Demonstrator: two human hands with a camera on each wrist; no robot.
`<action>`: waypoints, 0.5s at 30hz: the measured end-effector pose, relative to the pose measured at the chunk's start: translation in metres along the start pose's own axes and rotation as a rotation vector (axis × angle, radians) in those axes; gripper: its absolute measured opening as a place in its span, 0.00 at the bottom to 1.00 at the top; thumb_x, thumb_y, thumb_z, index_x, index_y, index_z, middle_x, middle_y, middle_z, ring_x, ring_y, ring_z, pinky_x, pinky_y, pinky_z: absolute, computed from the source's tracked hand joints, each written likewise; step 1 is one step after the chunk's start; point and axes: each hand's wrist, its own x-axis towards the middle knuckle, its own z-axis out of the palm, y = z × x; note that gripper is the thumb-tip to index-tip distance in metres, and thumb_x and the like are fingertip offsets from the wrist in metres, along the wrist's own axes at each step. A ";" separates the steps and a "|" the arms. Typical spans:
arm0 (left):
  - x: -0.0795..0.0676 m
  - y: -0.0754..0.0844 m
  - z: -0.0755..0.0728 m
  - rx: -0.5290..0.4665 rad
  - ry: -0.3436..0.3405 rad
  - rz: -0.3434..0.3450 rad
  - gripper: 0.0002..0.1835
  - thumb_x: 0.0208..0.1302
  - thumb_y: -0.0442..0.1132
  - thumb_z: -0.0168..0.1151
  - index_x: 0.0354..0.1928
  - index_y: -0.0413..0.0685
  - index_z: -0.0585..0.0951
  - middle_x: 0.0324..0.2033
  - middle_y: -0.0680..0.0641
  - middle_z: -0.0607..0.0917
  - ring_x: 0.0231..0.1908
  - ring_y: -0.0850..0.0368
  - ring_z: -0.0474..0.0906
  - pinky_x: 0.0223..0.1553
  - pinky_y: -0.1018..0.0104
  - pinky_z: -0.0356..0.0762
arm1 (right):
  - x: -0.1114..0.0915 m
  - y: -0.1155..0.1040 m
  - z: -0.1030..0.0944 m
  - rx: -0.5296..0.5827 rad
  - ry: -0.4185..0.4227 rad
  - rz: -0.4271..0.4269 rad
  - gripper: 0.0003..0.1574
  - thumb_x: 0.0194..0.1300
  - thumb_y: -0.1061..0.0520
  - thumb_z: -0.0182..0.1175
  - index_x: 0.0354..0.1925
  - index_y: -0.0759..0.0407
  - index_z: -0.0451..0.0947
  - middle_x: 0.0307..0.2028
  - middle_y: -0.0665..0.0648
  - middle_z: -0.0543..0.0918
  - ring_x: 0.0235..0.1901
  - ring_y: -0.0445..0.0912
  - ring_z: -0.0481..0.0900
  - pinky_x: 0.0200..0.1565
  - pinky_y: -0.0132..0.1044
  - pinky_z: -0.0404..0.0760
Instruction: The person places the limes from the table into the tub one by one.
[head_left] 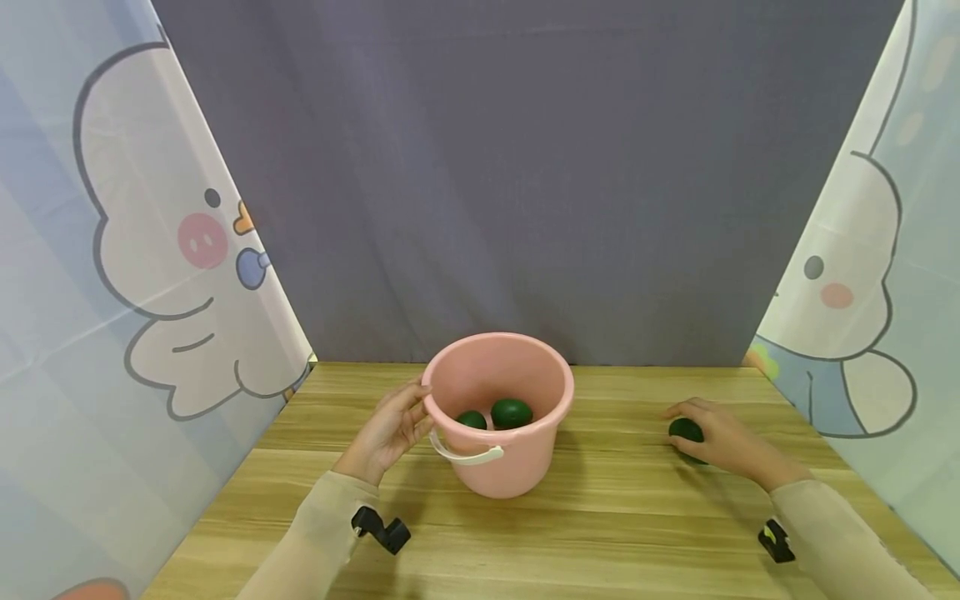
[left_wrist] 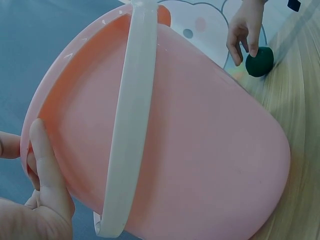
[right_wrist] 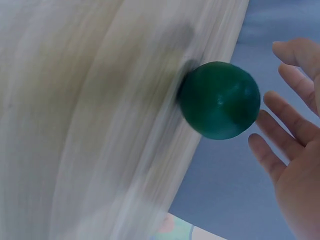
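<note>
My left hand [head_left: 390, 429] grips the left rim of a pink bucket [head_left: 506, 471], with the thumb and fingers on either side of the rim in the left wrist view. The bucket stands upright, its white handle [left_wrist: 131, 115] hanging down on the near side. Inside lie two smooth dark green oval objects [head_left: 512, 413], one partly hidden by the rim. To the right, a similar dark green rounded object [right_wrist: 220, 100] rests on the table. My right hand [head_left: 716, 433] is over and beside it, fingers spread and loosely bent; in the right wrist view they are not closed round it.
The wood-grain table [head_left: 615, 517] carries the bucket and the loose green object. A dark grey curtain [head_left: 525, 183] hangs at its back edge. Cloths with cartoon animals [head_left: 150, 208] hang at the left and right sides.
</note>
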 end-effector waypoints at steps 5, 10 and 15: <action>-0.001 0.000 -0.001 -0.001 -0.001 0.003 0.26 0.73 0.32 0.50 0.70 0.37 0.62 0.43 0.49 0.78 0.33 0.65 0.80 0.32 0.76 0.83 | -0.005 0.007 0.004 -0.001 0.034 -0.015 0.26 0.50 0.62 0.77 0.48 0.62 0.81 0.47 0.64 0.81 0.46 0.63 0.80 0.43 0.60 0.82; 0.000 0.000 -0.001 0.006 -0.011 0.003 0.26 0.73 0.33 0.51 0.70 0.37 0.62 0.44 0.49 0.78 0.34 0.64 0.80 0.33 0.76 0.83 | -0.010 0.012 0.006 0.010 0.063 -0.006 0.29 0.47 0.62 0.79 0.49 0.64 0.80 0.47 0.68 0.80 0.45 0.65 0.79 0.42 0.63 0.82; 0.001 0.000 -0.001 0.015 -0.016 0.001 0.27 0.73 0.33 0.51 0.71 0.36 0.61 0.45 0.49 0.78 0.35 0.64 0.80 0.34 0.76 0.83 | -0.014 0.012 0.006 0.056 0.004 0.098 0.29 0.52 0.59 0.77 0.51 0.64 0.79 0.50 0.71 0.78 0.46 0.68 0.78 0.39 0.62 0.83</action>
